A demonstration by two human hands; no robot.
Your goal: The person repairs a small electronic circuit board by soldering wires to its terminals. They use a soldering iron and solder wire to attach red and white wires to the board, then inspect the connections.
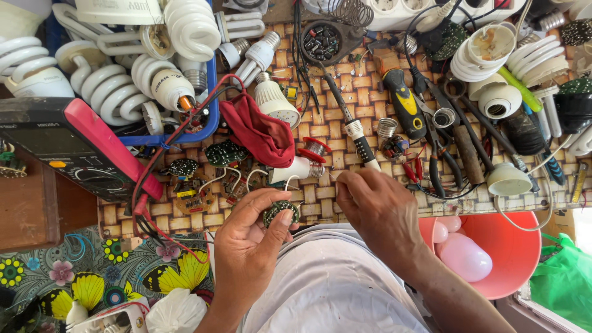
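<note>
My left hand (250, 240) holds a small round green circuit board (280, 211) between thumb and fingers, just above my lap. White wires run from the board up to a white bulb base (299, 169) lying on the woven mat. My right hand (376, 213) grips the white and black handle of a soldering iron (361, 145), whose shaft points away across the mat. Both hands are close together at the near edge of the woven tabletop (345, 92).
A red cloth (262, 132), loose circuit boards, pliers (435, 151) and a screwdriver (404, 102) crowd the mat. A blue tray of spiral bulbs (132, 55) sits at the back left beside a multimeter (74, 148) with red leads. A pink bowl (509, 246) holds bulb domes.
</note>
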